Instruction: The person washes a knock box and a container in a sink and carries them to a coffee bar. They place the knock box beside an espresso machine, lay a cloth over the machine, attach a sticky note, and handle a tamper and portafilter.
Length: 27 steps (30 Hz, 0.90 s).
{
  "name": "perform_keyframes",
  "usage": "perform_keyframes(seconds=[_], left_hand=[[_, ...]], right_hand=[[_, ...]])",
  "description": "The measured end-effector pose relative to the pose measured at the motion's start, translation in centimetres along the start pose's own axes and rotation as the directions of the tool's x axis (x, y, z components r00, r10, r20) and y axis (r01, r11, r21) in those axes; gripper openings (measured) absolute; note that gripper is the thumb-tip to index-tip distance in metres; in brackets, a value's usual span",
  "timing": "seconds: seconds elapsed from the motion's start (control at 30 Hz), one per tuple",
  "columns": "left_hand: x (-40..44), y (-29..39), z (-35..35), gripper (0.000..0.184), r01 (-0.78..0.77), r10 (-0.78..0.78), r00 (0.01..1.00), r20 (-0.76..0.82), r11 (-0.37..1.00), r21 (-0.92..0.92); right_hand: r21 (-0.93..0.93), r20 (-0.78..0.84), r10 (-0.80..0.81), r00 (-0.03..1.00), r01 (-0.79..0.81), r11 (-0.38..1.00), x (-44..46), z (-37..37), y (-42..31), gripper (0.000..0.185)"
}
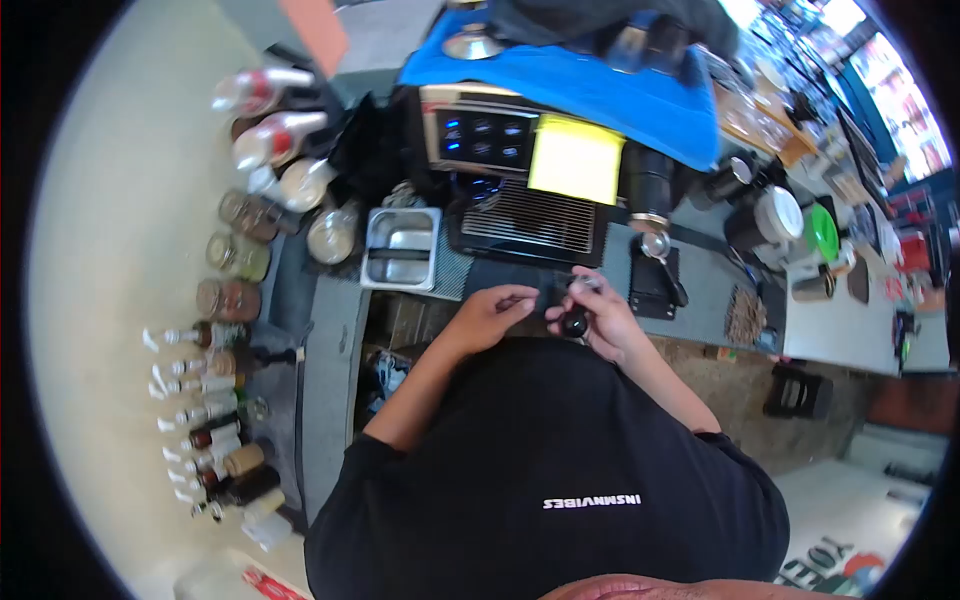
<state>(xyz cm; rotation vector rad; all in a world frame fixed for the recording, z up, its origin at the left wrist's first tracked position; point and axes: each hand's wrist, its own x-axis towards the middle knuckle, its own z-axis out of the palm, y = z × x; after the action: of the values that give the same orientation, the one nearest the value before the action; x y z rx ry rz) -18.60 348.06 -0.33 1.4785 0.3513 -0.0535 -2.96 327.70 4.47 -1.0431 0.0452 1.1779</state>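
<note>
My right hand (598, 315) is closed around a small tool with a round black handle (574, 322) and a metal part near the fingertips. To its left, my left hand (496, 316) is held near the counter edge, fingers curved and apart, with nothing visible in it. Both hands are in front of the espresso machine's slatted drip tray (528, 217). A yellow paper (575, 158) hangs on the machine. Right of it, a portafilter (656, 246) lies on a black mat (653, 290).
A steel container (401, 248) stands left of the machine. Jars (238, 256) and pump bottles (215, 385) line the left wall. A blue cloth (560, 75) covers the machine top. On the right are lidded containers (778, 215) and a brown cloth (745, 314).
</note>
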Motion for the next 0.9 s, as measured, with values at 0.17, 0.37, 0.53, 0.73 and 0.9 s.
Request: perform_keyframes(seconds=[0.17, 0.37, 0.53, 0.73, 0.9], left_hand=[[0.7, 1.7, 1.4, 0.034, -0.013, 0.011, 0.999, 0.043, 0.999, 0.053], [-1.2, 14.5, 2.9, 0.035, -0.452, 0.346, 0.821, 0.454, 0.88, 0.147], [-4.4, 24.9, 7.7, 0.053, -0.568, 0.663, 0.157, 0.732, 0.667, -0.482], [-5.7, 26.8, 12.6, 0.029, -0.617, 0.718, 0.004, 0.696, 0.549, -0.564], [-4.2, 30.3, 13.5, 0.016, -0.745, 0.873, 0.379, 0.307, 0.485, -0.458]], right_hand=[[-0.373, -0.017, -0.084, 0.996, 0.072, 0.925, 0.2, -2.3, 1.2, 0.065], [-0.505, -0.096, -0.049, 0.994, -0.006, 0.863, -0.2, -4.8, 1.1, 0.058], [-0.505, -0.049, -0.028, 0.998, 0.0, 0.863, -0.4, -6.2, 2.9, 0.059], [-0.593, -0.016, -0.072, 0.997, 0.049, 0.804, -0.5, -6.4, 1.9, 0.057], [-0.714, 0.091, -0.104, 0.99, 0.138, 0.686, 0.4, -10.2, 0.5, 0.054]])
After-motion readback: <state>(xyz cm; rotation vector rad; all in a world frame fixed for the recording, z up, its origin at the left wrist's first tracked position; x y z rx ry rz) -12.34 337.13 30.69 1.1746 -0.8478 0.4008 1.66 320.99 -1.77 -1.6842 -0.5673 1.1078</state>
